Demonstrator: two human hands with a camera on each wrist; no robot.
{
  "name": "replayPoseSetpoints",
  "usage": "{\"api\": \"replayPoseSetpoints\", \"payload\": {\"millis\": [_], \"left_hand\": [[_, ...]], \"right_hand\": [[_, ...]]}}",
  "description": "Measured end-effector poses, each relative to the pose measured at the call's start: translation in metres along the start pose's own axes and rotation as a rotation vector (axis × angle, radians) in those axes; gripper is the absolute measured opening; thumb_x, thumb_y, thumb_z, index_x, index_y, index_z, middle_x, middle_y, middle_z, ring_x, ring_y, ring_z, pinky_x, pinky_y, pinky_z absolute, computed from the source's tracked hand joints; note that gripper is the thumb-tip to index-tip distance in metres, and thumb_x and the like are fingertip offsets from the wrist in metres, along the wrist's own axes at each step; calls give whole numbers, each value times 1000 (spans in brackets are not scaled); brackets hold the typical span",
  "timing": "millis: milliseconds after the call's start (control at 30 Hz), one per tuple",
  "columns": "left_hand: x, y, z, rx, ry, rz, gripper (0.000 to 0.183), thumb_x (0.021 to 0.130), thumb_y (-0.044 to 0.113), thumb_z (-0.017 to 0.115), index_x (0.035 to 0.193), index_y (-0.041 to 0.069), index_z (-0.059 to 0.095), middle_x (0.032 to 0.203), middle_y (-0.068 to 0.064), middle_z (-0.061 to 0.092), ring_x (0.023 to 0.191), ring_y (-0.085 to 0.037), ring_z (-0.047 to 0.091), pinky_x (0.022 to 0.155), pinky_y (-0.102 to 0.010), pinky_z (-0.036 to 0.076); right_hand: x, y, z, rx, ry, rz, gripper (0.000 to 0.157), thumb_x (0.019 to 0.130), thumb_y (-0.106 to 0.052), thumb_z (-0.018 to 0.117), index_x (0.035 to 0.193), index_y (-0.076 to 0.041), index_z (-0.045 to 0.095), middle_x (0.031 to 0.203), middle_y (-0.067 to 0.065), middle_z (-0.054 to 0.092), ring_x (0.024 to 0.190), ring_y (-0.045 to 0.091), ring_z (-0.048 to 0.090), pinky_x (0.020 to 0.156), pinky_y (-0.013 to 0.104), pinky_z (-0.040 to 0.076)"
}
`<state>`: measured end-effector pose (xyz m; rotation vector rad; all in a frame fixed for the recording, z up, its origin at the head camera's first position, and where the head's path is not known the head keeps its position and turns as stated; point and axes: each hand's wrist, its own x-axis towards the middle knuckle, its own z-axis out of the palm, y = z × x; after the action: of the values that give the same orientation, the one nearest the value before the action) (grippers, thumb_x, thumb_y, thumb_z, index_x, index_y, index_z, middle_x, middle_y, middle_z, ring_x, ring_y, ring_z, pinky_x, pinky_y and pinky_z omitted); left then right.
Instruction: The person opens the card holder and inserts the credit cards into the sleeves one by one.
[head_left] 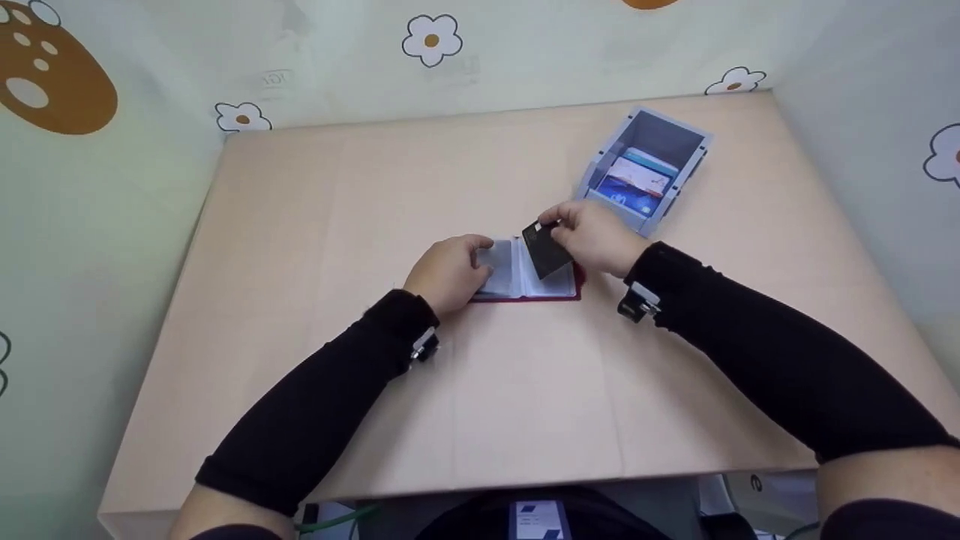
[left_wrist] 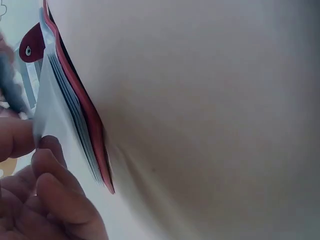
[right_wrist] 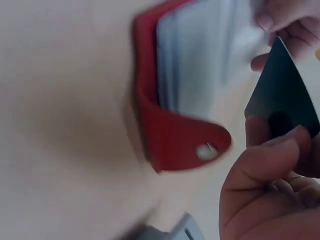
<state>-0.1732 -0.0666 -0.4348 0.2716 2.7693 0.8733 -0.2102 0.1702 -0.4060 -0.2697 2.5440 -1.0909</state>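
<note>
A red card holder (head_left: 525,299) lies spread on the table, its clear plastic sleeves (head_left: 498,264) facing up. My left hand (head_left: 450,274) is at its left half; in the left wrist view, thumb and fingers pinch a lifted sleeve page (left_wrist: 56,107) above the stacked pages. Over the right half, my right hand (head_left: 600,238) pinches a black card (head_left: 547,255), tilted, with a small light patch near its upper corner. The right wrist view shows the card (right_wrist: 277,90) gripped near one end, beside the cover's red snap strap (right_wrist: 182,139).
A grey open bin (head_left: 667,133) stands behind my right hand, with blue and white cards (head_left: 634,187) inside. The table (head_left: 360,187) meets patterned walls at the back and sides. Black sleeves with wrist cameras cover both forearms.
</note>
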Motion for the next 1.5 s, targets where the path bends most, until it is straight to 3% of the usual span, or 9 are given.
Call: {"api": "replayPoseSetpoints", "payload": {"millis": [100,233,433,967,1200,1500], "left_hand": [[0,0,-1,22,-14,-12,45,100,25,68,143,13,65,95,-2,68,94,-21,64,92,-38,51],[1,-2,-3,46,-37,-28,48,100,26,69,145,12,64,118,-7,74,114,-23,65,108,-41,49],[2,-4,-3,66,-73,-46,52,100,29,69,148,11,61,139,-10,69,124,-24,63,114,-43,47],[2,-3,-3,84,-83,-66,50,100,30,70,146,11,63,133,-9,71,120,-25,64,112,-43,48],[2,-3,-4,96,-80,-74,50,100,30,69,145,11,63,131,-9,71,118,-25,64,111,-43,48],[2,-4,-3,91,-81,-83,50,100,30,68,146,14,63,129,-8,71,113,-25,63,108,-42,50]], "right_hand": [[1,4,8,-52,-48,5,37,106,-10,55,142,-8,63,119,18,70,98,23,66,78,29,55],[3,4,16,-46,-84,17,46,105,-9,58,150,-8,54,104,15,71,75,16,65,59,24,51],[4,2,21,-67,-101,32,54,103,-7,61,156,-3,47,100,15,69,58,9,56,53,21,48],[5,2,23,-141,-70,7,52,102,-8,64,153,-4,52,100,15,71,63,11,59,57,23,49],[8,4,24,-141,-65,10,52,102,-9,64,153,-5,53,105,15,70,77,17,64,61,24,52],[6,5,24,-75,-67,-8,51,102,-6,62,152,-3,52,93,12,70,56,8,56,52,22,48]]}}
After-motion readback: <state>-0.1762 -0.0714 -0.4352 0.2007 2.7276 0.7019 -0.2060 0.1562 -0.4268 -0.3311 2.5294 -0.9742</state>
